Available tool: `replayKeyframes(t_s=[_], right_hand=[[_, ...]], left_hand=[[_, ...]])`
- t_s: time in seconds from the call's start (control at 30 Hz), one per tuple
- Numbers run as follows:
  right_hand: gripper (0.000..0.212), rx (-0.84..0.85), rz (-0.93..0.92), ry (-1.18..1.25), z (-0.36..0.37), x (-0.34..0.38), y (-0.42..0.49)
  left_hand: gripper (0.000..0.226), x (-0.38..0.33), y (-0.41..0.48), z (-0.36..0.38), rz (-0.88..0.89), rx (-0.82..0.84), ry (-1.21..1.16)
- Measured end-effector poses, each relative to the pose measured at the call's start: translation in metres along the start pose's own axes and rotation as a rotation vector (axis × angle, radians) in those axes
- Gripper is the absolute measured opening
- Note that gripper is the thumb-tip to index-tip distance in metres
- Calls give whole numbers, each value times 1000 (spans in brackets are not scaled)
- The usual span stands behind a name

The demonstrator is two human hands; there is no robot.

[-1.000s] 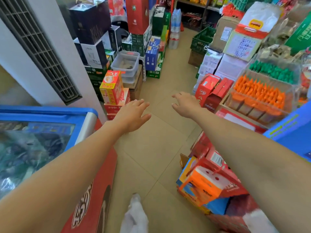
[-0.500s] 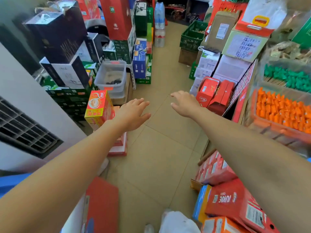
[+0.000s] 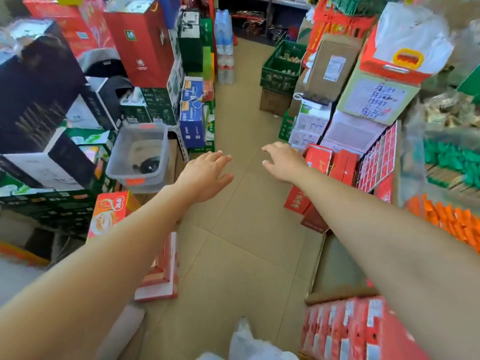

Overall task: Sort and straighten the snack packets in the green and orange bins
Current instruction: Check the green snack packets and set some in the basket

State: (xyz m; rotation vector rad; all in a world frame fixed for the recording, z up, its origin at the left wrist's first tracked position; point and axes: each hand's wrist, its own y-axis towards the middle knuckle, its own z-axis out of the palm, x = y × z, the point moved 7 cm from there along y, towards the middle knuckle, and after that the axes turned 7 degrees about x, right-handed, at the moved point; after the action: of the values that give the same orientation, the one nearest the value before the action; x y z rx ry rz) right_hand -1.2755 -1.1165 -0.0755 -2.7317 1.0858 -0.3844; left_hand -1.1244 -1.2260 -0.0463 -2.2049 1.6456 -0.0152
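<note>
**Head view: nothing held yet**

Stacked red cartons (image 3: 350,328) at the near right could be clipped in a turn. The left hand (image 3: 205,175) and right hand (image 3: 281,162) are held over the tiled floor (image 3: 233,255), fingers loosely spread, empty. Orange snack packets (image 3: 452,222), then green snack packets (image 3: 452,162), are seen blurred at the right edge; a hasty reach could topple rows.
</note>
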Motion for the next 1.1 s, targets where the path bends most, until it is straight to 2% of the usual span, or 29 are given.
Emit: replayKeyframes(t_s=[0.33, 0.63, 0.83, 1.1], right_hand=[[47, -15, 123, 44, -37, -75, 144], [47, -106, 342, 172, -66, -165, 223], [45, -193, 531, 223, -80, -243, 198], [40, -286, 855, 226, -76, -367, 93]], left_hand=[[59, 10, 186, -57, 139, 54, 32], [58, -13, 353, -100, 390, 124, 156], [57, -95, 418, -111, 636, 153, 230], [58, -263, 452, -77, 967, 209, 295]])
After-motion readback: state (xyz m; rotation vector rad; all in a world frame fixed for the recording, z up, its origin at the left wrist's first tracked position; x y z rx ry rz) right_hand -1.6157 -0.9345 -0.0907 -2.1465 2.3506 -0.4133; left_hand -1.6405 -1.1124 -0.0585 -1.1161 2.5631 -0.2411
